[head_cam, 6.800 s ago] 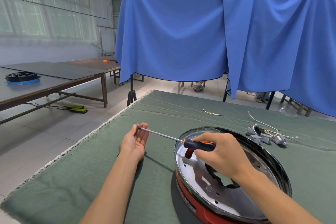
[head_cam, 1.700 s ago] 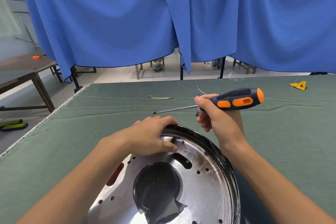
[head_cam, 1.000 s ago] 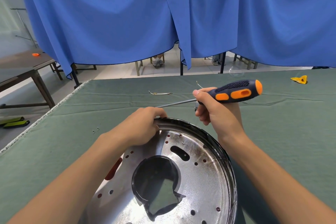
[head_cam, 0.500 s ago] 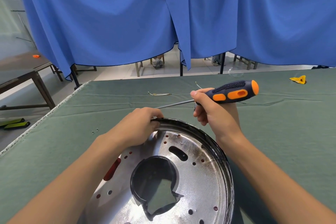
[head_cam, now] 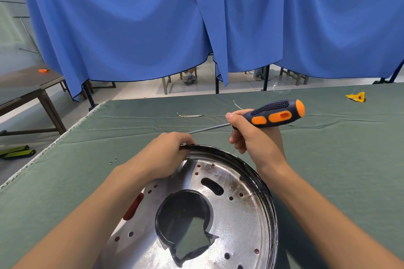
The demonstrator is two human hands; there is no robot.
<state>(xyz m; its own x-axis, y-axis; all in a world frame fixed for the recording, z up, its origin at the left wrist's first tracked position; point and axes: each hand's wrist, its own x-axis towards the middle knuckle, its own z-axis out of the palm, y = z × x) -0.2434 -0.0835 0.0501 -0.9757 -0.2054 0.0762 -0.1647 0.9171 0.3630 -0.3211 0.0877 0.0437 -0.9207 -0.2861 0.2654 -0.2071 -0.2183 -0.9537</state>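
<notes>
Head view: my left hand [head_cam: 166, 156] grips the far rim of the steel cooker base [head_cam: 241, 214] on the green cloth [head_cam: 338, 170], steadying it, while my right hand [head_cam: 256, 141] holds the screwdriver [head_cam: 274, 113] raised just beyond, so next I reckon its tip must find a screw.

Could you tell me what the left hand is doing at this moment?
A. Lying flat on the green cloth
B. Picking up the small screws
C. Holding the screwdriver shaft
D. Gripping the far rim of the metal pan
D: the left hand curls over the far rim of the pan, while the right hand holds the screwdriver above the cloth.
</notes>
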